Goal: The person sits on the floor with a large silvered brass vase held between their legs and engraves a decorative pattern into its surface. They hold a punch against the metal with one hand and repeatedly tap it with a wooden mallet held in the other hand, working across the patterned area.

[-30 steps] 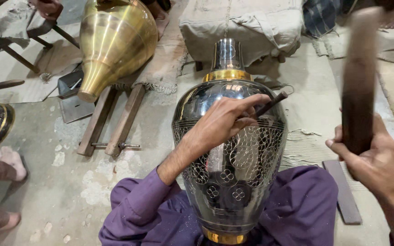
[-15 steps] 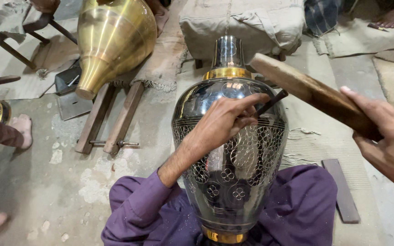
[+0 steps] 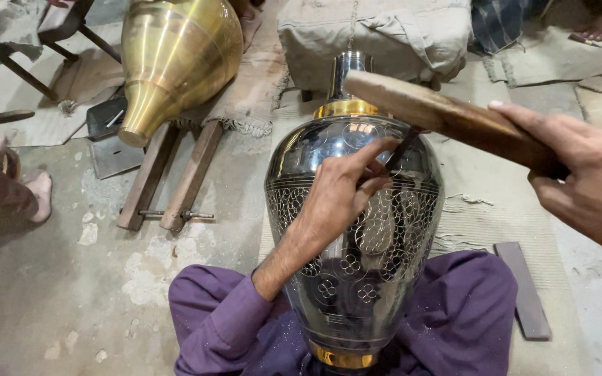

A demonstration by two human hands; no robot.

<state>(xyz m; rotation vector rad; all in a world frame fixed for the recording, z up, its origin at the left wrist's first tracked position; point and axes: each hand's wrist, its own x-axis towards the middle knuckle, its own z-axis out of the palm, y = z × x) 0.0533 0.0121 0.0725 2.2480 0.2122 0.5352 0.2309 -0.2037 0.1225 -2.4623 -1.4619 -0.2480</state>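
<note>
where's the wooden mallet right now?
Head view, upper right: the right hand grips the wooden mallet, whose head lies over the dark engraved vase's gold neck band, just above the thin chisel pinched in the left hand.

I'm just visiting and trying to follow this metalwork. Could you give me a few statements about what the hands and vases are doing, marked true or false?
1. The left hand holds a thin chisel against the dark engraved vase. True.
2. The right hand is empty. False: it grips a wooden mallet.
3. The engraved vase lies in the person's lap. True.
4. The brass vase stands upright. False: it lies tilted on wooden supports.
</note>
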